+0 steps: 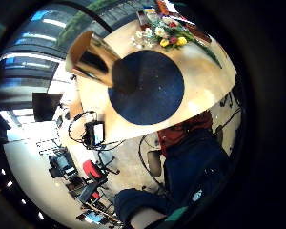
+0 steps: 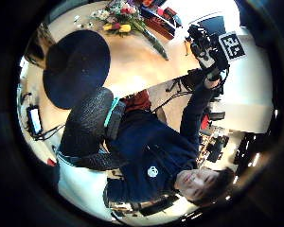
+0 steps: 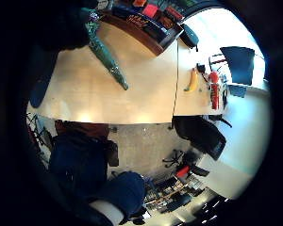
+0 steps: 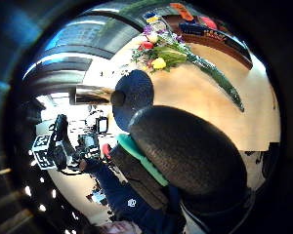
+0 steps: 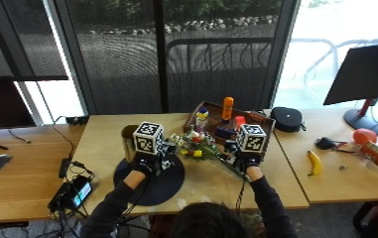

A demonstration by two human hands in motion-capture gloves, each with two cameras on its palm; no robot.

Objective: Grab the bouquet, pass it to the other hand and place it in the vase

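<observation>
The bouquet (image 5: 198,145), mixed flowers with a yellow bloom near the front, lies on its side on the tabletop (image 5: 287,183), heads just beside the vase (image 5: 128,140) and green-wrapped stems (image 5: 230,167) slanting toward the person's right. The brass-coloured vase stands upright at the far edge of a round dark mat (image 5: 150,182). The left hand (image 5: 150,161) hovers over the mat near the vase, touching nothing; its thumb-side palm view shows one of its fingers (image 2: 87,120) loosely bent with nothing in it. The right hand (image 5: 246,159) is over the stem end, clear of it, and its thumb-side view likewise shows its fingers (image 4: 190,151) loosely bent and empty. Behind the bouquet sits a wooden tray (image 5: 202,112) holding an orange bottle (image 5: 228,108) and other small items; their labels cannot be read. A banana (image 5: 314,162) lies well to the right
</observation>
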